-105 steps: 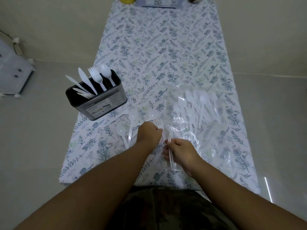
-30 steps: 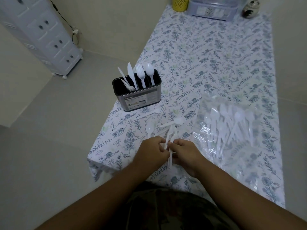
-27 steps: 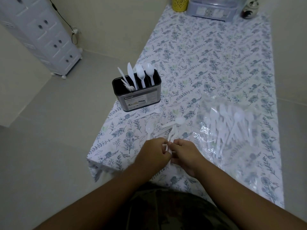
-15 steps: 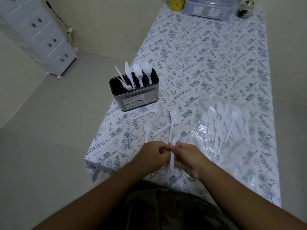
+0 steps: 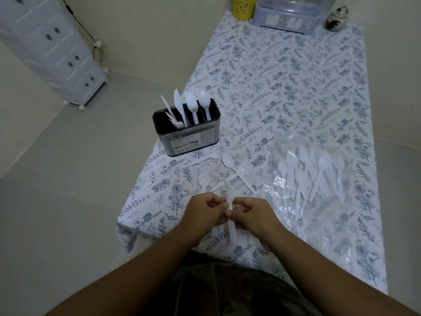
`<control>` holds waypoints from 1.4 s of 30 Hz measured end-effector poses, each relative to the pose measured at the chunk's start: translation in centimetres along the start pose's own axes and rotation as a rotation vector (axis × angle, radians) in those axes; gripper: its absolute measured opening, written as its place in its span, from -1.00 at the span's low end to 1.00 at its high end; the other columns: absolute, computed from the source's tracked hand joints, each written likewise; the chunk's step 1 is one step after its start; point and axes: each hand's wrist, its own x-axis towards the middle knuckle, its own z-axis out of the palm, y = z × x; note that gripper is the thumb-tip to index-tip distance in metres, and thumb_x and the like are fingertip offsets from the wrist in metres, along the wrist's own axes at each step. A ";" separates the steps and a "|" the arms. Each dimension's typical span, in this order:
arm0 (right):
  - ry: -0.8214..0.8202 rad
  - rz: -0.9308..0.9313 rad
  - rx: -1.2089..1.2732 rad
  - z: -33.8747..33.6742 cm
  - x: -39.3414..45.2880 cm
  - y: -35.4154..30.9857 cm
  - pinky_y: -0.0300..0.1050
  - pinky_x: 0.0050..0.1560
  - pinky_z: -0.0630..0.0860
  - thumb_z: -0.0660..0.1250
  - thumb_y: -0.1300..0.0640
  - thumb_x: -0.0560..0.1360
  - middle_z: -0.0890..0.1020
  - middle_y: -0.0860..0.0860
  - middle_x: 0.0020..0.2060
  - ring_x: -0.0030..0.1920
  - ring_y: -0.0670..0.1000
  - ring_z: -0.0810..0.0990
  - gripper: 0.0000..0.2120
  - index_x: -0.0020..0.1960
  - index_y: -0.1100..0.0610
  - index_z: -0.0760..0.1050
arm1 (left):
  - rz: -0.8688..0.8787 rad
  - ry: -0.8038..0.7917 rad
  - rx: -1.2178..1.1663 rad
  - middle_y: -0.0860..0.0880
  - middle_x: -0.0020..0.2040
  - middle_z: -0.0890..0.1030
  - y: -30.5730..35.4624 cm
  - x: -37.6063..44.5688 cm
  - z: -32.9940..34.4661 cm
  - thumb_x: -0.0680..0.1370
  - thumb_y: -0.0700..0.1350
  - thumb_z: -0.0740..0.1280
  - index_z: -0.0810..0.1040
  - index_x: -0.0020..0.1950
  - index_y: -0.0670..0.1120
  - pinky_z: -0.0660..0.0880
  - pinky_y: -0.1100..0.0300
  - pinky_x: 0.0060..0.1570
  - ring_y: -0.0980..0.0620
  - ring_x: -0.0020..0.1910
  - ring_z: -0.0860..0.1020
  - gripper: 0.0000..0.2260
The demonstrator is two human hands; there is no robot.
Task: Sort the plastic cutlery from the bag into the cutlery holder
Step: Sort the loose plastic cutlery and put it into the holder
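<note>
Both hands point(image 5: 230, 213) curled, pinching slim white plastic forks point(image 5: 230, 201) above glossy floral tablecloth point(image 5: 296, 87).

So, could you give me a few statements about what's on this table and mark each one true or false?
1. The holder stands upright with knives, a fork and a spoon in it. True.
2. Both hands hold forks between them. True: the left hand and right hand meet on a small bunch.
3. The bag is empty. False: white cutlery still shows through the clear plastic.
4. Loose spoons lie on the cloth between the holder and the hands. True.
5. The holder sits to the right of the bag. False: it is to the bag's left, near the table's left edge.
</note>
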 end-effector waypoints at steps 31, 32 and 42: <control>0.028 0.106 0.097 1.5 1.6 -3.2 -0.11 -0.17 0.65 0.55 0.29 0.44 0.55 -0.09 -0.48 -0.40 -0.14 0.63 -0.81 -0.23 0.16 0.55 | 0.410 0.208 0.995 -0.15 -0.01 0.66 2.0 10.9 -8.7 0.53 -0.27 0.30 0.61 0.12 -0.14 0.46 0.13 -0.09 -0.12 -0.03 0.59 -0.79; 0.034 0.093 0.100 1.5 1.7 -3.4 -0.12 -0.18 0.64 0.56 0.29 0.43 0.56 -0.11 -0.49 -0.41 -0.15 0.62 -0.83 -0.19 0.17 0.57 | 0.405 0.236 0.898 -0.13 0.00 0.67 2.0 9.8 -8.5 0.52 -0.28 0.33 0.63 0.17 -0.16 0.48 0.21 -0.08 -0.06 -0.07 0.60 -0.76; 0.060 -0.067 0.100 2.5 2.5 -5.4 0.05 -0.02 0.69 0.59 0.29 0.40 0.54 -0.02 -0.42 -0.24 0.01 0.63 -0.77 0.00 0.24 0.62 | 0.388 0.069 0.506 0.02 -0.26 0.65 1.7 1.1 -3.0 0.43 -0.25 0.43 0.58 0.34 -0.03 0.62 0.24 -0.18 0.10 -0.29 0.62 -0.53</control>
